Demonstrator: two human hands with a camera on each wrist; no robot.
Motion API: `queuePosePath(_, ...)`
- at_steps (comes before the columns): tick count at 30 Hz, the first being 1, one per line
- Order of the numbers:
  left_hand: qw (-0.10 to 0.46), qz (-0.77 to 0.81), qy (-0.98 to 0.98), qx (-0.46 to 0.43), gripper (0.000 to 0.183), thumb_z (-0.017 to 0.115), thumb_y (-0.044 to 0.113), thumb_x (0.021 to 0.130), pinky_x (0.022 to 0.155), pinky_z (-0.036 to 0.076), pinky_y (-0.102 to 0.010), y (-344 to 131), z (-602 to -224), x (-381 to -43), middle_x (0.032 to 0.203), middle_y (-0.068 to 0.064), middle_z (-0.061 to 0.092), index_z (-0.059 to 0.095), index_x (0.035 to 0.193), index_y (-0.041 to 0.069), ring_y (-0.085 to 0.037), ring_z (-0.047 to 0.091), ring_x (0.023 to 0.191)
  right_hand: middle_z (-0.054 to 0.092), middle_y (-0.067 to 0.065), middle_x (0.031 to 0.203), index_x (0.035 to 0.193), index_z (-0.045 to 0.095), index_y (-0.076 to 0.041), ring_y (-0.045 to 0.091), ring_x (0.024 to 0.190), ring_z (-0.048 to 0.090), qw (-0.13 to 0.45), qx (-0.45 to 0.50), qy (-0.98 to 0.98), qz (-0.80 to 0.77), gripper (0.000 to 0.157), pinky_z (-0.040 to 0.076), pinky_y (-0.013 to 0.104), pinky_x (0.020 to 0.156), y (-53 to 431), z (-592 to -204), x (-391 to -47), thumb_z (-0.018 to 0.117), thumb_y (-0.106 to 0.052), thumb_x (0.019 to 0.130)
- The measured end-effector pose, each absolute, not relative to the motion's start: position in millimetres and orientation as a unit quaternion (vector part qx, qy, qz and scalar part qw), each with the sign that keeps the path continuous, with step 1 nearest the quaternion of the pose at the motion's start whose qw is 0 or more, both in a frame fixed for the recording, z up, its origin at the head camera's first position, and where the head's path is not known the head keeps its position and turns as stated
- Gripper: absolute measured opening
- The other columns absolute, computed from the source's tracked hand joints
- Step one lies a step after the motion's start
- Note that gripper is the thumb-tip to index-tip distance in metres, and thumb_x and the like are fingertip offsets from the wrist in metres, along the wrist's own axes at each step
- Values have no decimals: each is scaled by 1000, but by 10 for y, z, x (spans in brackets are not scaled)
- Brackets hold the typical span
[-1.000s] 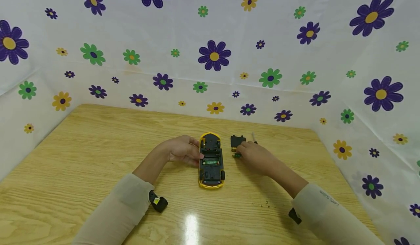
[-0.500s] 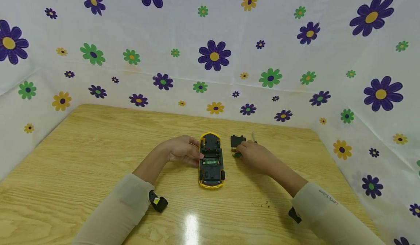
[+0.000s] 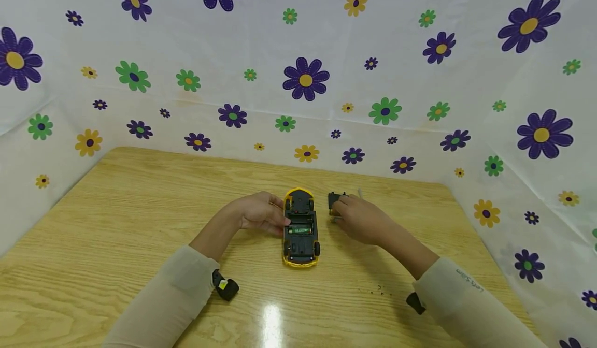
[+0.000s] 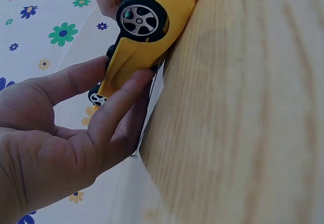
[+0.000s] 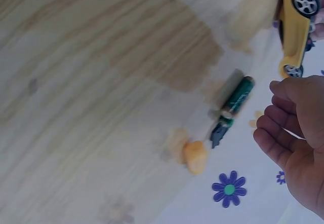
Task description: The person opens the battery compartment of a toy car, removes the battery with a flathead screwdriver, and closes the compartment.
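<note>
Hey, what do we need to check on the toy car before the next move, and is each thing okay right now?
1. Toy car upside down: ok, its underside faces up.
2. Car held steady: ok, the left hand grips its side.
3. Battery space full: not ok, one battery shows inside, with bare room beside it.
4. Right hand has a battery: not ok, none shows in its fingers; a loose battery lies apart from them.
5. Cover nearby: ok, it's off the car, partly hidden behind the right hand.
6. Battery facing the right way: cannot tell, marks too small.
</note>
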State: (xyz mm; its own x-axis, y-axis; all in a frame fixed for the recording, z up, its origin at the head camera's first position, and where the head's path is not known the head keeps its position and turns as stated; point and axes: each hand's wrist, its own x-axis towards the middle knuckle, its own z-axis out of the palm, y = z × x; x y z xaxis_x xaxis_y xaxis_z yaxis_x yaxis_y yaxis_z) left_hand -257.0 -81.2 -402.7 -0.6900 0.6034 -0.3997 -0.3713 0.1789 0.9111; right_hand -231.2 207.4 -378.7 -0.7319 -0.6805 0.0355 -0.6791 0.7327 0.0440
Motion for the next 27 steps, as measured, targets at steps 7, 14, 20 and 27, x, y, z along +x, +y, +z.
queuePosePath(7,381,635,665,91,54,62,-7,97,96,59,-46,-807,-4022,-2557,136,-30,58,39,146,-13,-38,67,113,67,7,105,111,70,-3,24,99,64,35,384,-923,16,18,58,38,85,1982,-3679,-2266,71,-16,99)
queuePosePath(14,379,633,670,89,56,61,-6,97,97,59,-46,-812,-4025,-2558,137,-30,57,37,147,-14,-39,66,116,67,10,108,116,70,-1,24,99,64,24,393,-919,19,24,58,39,86,1849,-3601,-2178,72,-17,98)
queuePosePath(20,379,635,668,87,53,62,-6,97,96,59,-46,-807,-4023,-2557,135,-30,58,39,145,-14,-38,67,114,67,7,105,116,70,-3,21,95,62,17,407,-913,8,25,57,36,81,1721,-3590,-2119,71,-22,99)
queuePosePath(27,380,634,667,88,50,62,-5,98,96,59,-45,-807,-4017,-2559,133,-30,60,41,143,-13,-37,68,113,65,2,102,113,70,-6,17,94,60,6,420,-908,17,24,56,34,81,1577,-3601,-2077,70,-26,100)
